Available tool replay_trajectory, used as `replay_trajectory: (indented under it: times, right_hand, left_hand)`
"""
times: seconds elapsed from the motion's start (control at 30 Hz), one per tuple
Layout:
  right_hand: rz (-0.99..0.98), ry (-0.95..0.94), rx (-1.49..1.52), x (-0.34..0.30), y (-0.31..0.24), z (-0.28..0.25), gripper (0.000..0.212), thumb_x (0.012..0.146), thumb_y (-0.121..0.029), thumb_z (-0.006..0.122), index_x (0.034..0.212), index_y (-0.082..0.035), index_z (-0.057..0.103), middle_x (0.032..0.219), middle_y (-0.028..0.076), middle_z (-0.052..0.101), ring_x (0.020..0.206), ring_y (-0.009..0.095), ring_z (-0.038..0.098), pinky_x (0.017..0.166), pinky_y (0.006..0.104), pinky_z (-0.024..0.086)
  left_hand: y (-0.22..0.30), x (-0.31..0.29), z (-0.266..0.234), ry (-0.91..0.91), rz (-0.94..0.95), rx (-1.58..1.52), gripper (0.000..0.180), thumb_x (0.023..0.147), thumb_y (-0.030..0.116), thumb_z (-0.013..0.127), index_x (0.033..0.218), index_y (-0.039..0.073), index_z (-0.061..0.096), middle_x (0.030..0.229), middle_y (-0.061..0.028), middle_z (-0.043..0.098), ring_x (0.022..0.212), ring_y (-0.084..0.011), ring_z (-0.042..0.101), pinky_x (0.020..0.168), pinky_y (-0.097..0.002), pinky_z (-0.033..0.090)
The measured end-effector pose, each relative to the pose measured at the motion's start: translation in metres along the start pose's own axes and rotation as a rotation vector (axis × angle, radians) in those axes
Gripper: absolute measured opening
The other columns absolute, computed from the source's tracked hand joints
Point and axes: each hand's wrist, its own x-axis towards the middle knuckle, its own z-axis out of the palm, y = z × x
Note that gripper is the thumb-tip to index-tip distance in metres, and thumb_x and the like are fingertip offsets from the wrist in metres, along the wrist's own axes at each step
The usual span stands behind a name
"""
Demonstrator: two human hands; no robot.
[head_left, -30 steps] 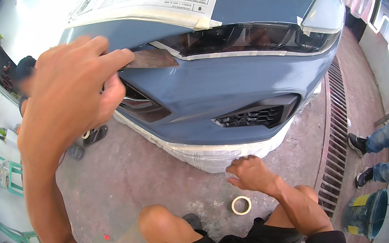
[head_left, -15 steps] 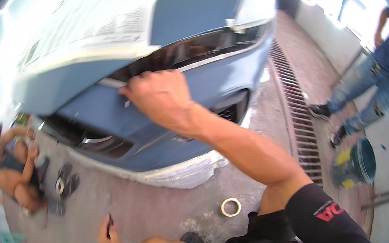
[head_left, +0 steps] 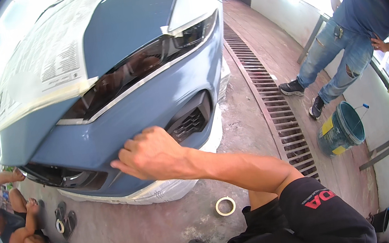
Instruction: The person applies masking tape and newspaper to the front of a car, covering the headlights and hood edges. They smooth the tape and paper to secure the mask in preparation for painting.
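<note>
My right hand [head_left: 149, 154] is closed, its fingers curled toward the blue-grey front bumper [head_left: 122, 131] of a car, beside the dark honeycomb grille [head_left: 187, 122]. Whether the fingertips touch the paint, or pinch something small, is hidden behind the hand. Above it lies the dark headlight [head_left: 140, 62], with a pale strip along its lower edge. Masking paper [head_left: 45, 67] covers much of the hood. My left hand is out of the picture.
A roll of masking tape [head_left: 225, 206] lies on the concrete floor by my knees. One person [head_left: 20, 218] sits low at the left near sandals [head_left: 65, 221]. Another person [head_left: 345, 37] stands at the right, beyond a floor grate [head_left: 271, 106] and near a bucket [head_left: 340, 129].
My right hand has moved down from the headlight's lower edge to the bumper. My left hand, earlier holding a small dark thing at lower left, has left the picture. The view has shifted.
</note>
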Motion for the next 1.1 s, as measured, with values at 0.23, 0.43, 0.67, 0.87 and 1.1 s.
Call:
replay_trajectory:
  times: [0.23,0.43,0.67,0.87,1.1]
  right_hand:
    - [0.016,-0.251,0.081,-0.074,0.035,-0.05,0.039,0.101,-0.031,0.074,0.073,-0.004,0.071,0.066,0.01,0.067,0.061,0.031,0.072,0.058,0.043,0.056]
    - [0.06,-0.72,0.063,-0.128,0.066,-0.093,0.032,0.097,-0.035,0.079,0.095,-0.003,0.075,0.089,0.01,0.074,0.078,0.031,0.076,0.061,0.044,0.059]
    - [0.679,-0.172,0.143,-0.159,0.136,-0.168,0.066,0.097,-0.036,0.082,0.152,-0.006,0.061,0.106,0.016,0.078,0.086,0.036,0.077,0.071,0.0452,0.062]
    - [0.218,0.015,0.351,-0.135,0.137,-0.211,0.05,0.096,-0.022,0.084,0.141,-0.005,0.07,0.106,0.01,0.076,0.087,0.032,0.073,0.074,0.0444,0.061]
    - [0.489,0.134,0.175,-0.136,0.222,-0.166,0.043,0.104,-0.02,0.073,0.141,0.001,0.068,0.133,0.021,0.072,0.116,0.038,0.067,0.104,0.0485,0.054]
  left_hand:
    - [0.065,0.032,-0.033,0.116,0.214,-0.001,0.032,0.104,0.019,0.066,0.127,0.001,0.078,0.097,-0.0107,0.075,0.088,-0.0199,0.069,0.083,-0.0352,0.056]
    - [0.124,0.059,-0.114,0.188,0.74,-0.109,0.031,0.106,0.021,0.064,0.127,0.002,0.078,0.094,-0.0091,0.074,0.083,-0.0175,0.067,0.079,-0.0332,0.055]
    - [0.336,-0.152,-0.061,-0.139,0.967,0.348,0.029,0.107,0.029,0.07,0.121,0.005,0.079,0.103,-0.0162,0.079,0.092,-0.0289,0.075,0.086,-0.0403,0.058]
    - [0.303,-0.234,0.134,-0.862,0.709,0.851,0.046,0.102,0.049,0.069,0.114,0.007,0.082,0.109,-0.0212,0.081,0.104,-0.0423,0.077,0.093,-0.051,0.059]
    - [0.157,-0.231,0.237,-0.864,0.542,0.94,0.074,0.095,0.053,0.075,0.134,-0.009,0.064,0.133,-0.0357,0.071,0.123,-0.0514,0.07,0.105,-0.059,0.055]
